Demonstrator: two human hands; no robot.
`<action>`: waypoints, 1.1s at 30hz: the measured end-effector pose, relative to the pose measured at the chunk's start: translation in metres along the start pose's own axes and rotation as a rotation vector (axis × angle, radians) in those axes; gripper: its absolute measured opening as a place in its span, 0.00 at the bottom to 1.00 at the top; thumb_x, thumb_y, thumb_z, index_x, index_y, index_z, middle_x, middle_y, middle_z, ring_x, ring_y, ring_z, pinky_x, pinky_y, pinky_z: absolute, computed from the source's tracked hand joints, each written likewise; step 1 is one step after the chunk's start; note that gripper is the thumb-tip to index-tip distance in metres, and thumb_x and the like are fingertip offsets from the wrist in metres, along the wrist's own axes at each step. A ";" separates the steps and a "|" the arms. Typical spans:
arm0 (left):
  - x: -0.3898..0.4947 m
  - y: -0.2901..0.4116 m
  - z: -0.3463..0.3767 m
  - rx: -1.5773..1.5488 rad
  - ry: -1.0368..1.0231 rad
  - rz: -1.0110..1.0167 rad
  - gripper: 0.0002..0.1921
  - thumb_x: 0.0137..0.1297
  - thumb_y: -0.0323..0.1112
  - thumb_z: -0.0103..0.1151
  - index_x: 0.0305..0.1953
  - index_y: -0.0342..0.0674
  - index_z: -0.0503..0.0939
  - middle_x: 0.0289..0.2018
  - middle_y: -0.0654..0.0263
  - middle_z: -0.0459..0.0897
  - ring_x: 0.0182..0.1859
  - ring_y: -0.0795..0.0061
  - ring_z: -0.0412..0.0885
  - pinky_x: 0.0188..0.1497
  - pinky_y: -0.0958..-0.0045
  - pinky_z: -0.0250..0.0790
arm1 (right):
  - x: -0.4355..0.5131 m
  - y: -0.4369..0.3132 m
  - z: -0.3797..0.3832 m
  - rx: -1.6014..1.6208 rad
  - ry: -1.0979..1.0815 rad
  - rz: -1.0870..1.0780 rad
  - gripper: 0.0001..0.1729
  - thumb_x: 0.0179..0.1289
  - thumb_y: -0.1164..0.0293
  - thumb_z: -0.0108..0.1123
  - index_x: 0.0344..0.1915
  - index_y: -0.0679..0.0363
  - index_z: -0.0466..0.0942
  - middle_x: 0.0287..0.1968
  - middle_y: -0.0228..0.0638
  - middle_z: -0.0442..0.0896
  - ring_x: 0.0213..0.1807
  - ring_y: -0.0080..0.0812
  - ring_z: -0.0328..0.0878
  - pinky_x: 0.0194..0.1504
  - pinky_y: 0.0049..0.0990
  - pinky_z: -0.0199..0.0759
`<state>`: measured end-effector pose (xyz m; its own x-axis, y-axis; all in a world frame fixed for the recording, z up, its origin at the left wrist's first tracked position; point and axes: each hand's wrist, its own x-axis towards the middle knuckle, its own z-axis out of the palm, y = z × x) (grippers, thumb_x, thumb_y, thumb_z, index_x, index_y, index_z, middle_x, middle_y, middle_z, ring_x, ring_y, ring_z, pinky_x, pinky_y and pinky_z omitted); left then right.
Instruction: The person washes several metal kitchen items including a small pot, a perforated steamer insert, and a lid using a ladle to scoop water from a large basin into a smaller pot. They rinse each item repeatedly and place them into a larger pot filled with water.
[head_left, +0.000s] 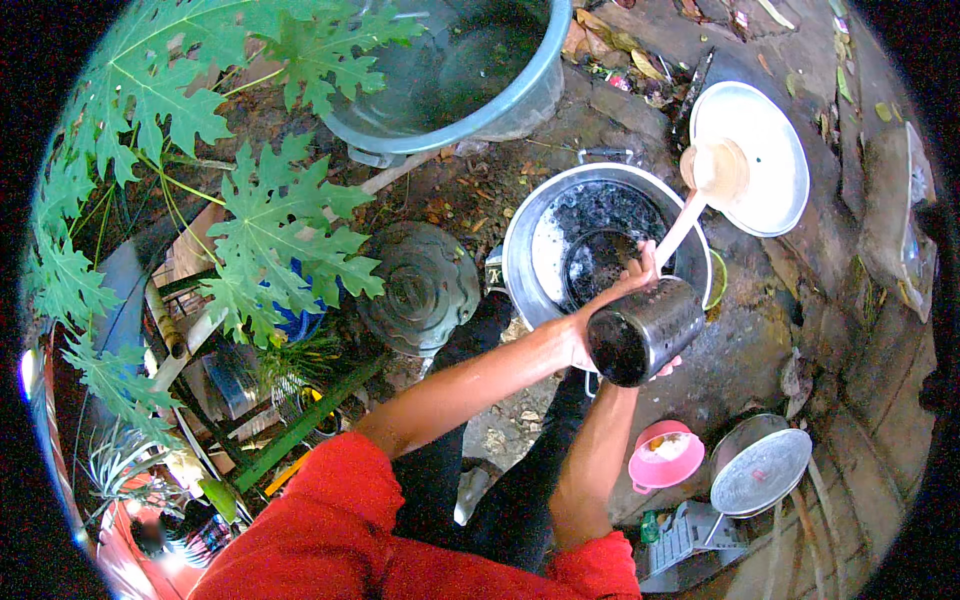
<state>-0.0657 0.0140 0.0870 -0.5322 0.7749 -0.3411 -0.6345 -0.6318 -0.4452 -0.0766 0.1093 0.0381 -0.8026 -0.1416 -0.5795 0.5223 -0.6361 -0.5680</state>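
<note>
A dark metal canister (646, 330) is tilted above the large metal basin, its open mouth turned towards me. My left hand (589, 326) is against its far left side, with fingers reaching out over the basin. My right hand (664, 369) supports it from underneath, partly hidden by the canister. The aluminium basin (517, 259) holds dark water with suds. Over its right rim slants a pale long-handled utensil (686, 221), its lower end by my left fingers; whether they touch it I cannot tell. Its round end overlaps a white lid or shallow bowl (776, 161).
A big blue-grey tub (480, 124) of water stands at the top. On the left are papaya leaves (262, 210) and a round dark lid (420, 289). At lower right sit a pink bowl (660, 476), a pan with a metal lid (761, 472) and a grey plastic basket (690, 536).
</note>
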 end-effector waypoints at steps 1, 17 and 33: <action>0.000 -0.005 -0.002 -0.027 0.007 0.050 0.39 0.56 0.69 0.56 0.57 0.41 0.70 0.46 0.44 0.79 0.46 0.45 0.81 0.49 0.44 0.75 | -0.001 0.002 0.001 0.002 0.010 0.004 0.20 0.73 0.57 0.46 0.58 0.55 0.68 0.46 0.34 0.77 0.42 0.29 0.77 0.43 0.28 0.75; -0.048 0.034 -0.011 0.498 0.327 0.501 0.25 0.57 0.49 0.61 0.51 0.37 0.77 0.42 0.60 0.84 0.40 0.66 0.84 0.46 0.63 0.77 | -0.021 0.024 0.010 -0.561 0.097 -0.263 0.21 0.72 0.60 0.47 0.59 0.58 0.65 0.48 0.33 0.75 0.47 0.24 0.74 0.49 0.25 0.70; -0.041 0.023 -0.081 0.318 0.350 0.398 0.29 0.62 0.57 0.56 0.54 0.38 0.74 0.46 0.57 0.83 0.42 0.64 0.84 0.48 0.61 0.77 | -0.111 0.023 -0.007 -1.080 -0.011 0.017 0.35 0.47 0.71 0.71 0.55 0.67 0.67 0.39 0.51 0.83 0.42 0.47 0.84 0.42 0.36 0.77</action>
<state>-0.0131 -0.0313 0.0235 -0.5812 0.4054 -0.7056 -0.5896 -0.8074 0.0218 0.0264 0.1155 0.0855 -0.7926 -0.1539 -0.5900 0.5073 0.3706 -0.7780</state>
